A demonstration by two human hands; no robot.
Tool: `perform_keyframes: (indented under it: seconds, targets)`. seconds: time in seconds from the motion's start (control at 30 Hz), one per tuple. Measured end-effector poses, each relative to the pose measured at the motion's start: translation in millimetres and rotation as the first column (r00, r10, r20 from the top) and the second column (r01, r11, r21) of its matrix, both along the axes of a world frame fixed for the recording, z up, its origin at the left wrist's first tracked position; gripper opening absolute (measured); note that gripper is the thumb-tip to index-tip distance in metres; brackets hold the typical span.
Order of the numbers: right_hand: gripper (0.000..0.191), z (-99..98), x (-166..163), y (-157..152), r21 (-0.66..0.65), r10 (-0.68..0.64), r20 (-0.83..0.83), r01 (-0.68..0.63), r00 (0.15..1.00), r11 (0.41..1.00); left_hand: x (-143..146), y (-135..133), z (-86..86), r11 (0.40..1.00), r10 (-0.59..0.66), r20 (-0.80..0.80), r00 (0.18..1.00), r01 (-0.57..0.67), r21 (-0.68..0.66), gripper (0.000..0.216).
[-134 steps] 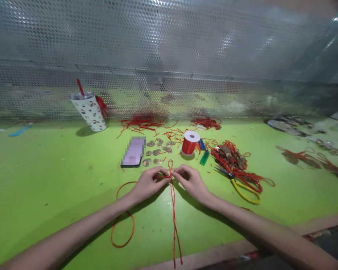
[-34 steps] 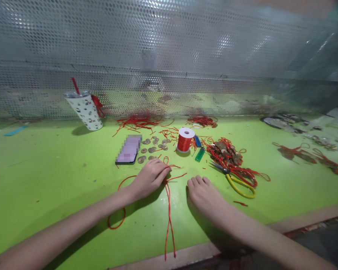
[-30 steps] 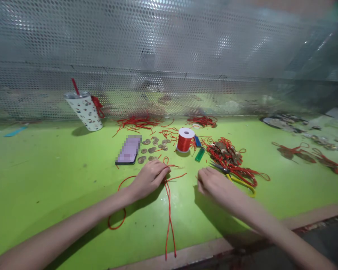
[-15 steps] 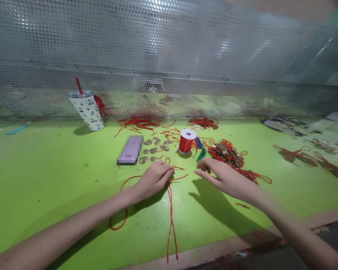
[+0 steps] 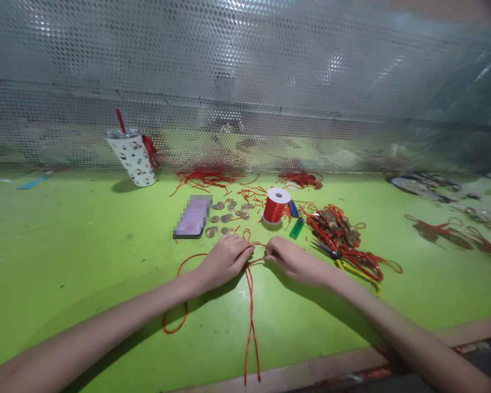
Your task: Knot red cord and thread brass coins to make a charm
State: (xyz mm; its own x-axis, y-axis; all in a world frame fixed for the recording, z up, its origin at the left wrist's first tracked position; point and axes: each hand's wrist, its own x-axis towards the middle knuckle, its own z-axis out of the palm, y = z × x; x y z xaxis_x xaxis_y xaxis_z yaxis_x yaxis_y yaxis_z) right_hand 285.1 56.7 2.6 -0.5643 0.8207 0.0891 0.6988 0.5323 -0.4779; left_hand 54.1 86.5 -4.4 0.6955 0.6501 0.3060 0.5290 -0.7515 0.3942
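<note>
My left hand [image 5: 229, 259] pinches a red cord [image 5: 251, 305] where its strands cross; a small loop sticks up above the fingertips and two long ends trail toward the table's front edge. Another length of that cord curls out to the left under my wrist. My right hand [image 5: 286, 259] is closed on the short cord strands that reach across from the left fingertips. Beyond the hands lie several brass coins [image 5: 225, 218] with holes, a green lighter [image 5: 297, 228] and a spool of red cord [image 5: 276, 207].
Scissors [image 5: 347, 262] with yellow handles lie right of my right hand, beside a heap of corded coins [image 5: 335, 226]. A phone [image 5: 194, 216] and a tumbler with a straw [image 5: 133, 158] stand left of the coins. A perforated metal screen [image 5: 167, 109] rises behind the green table [image 5: 85, 234].
My right hand has moved left from beside the green lighter and taken hold of the short cord strands. The scissors now show in full. My left hand keeps its pinch.
</note>
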Motion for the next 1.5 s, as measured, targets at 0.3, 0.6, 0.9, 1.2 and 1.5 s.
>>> perform_keyframes:
  seconds: [0.3,0.6,0.9,1.2,1.5]
  targets:
    - [0.032,6.0,-5,-5,-0.22,-0.143,-0.327,0.072,0.934,0.973,11,1,-1.1,0.998,-0.032,-0.071,0.997,0.035,0.045,0.042]
    - [0.015,-2.0,-7,-5,-0.09,-0.166,-0.274,0.147,0.947,0.985,17,2,0.1,0.999,-0.023,-0.1,0.995,0.026,0.022,0.029]
    - [0.021,-0.2,13,-3,-0.219,-0.257,-0.267,0.201,0.929,0.955,-35,-9,14.7,0.905,0.25,0.109,0.962,-0.192,-0.381,0.022]
    - [0.036,10.4,45,2,-0.418,-0.247,-0.154,0.164,0.957,0.894,-90,-8,18.7,0.664,0.536,0.187,0.823,-0.275,-0.695,0.034]
    - [0.036,15.0,63,-2,-0.525,-0.249,-0.077,0.173,0.965,0.833,-97,-19,17.0,0.565,0.565,0.093,0.82,-0.302,-0.768,0.048]
